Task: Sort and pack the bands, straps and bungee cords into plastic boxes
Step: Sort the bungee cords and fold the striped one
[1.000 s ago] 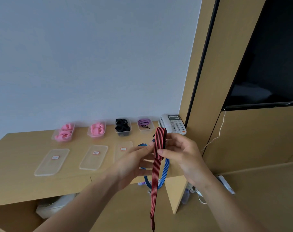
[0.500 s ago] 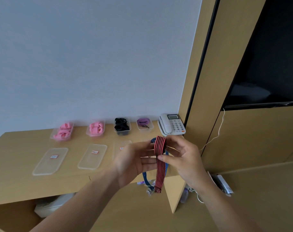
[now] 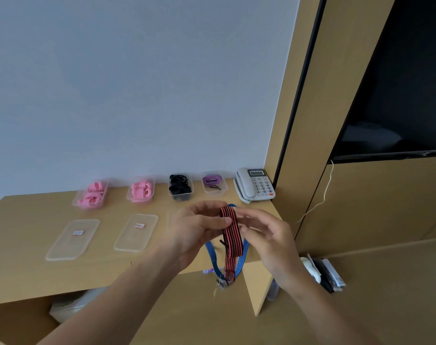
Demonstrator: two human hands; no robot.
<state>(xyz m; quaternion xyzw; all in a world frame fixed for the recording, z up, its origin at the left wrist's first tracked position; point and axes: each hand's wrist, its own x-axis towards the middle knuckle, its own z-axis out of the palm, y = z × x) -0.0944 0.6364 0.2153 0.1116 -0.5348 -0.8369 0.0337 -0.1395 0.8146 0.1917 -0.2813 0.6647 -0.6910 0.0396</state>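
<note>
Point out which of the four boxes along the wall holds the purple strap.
The box furthest right in the row, next to the white phone. The two on the left hold pink bands, and its neighbour holds black ones.
</note>
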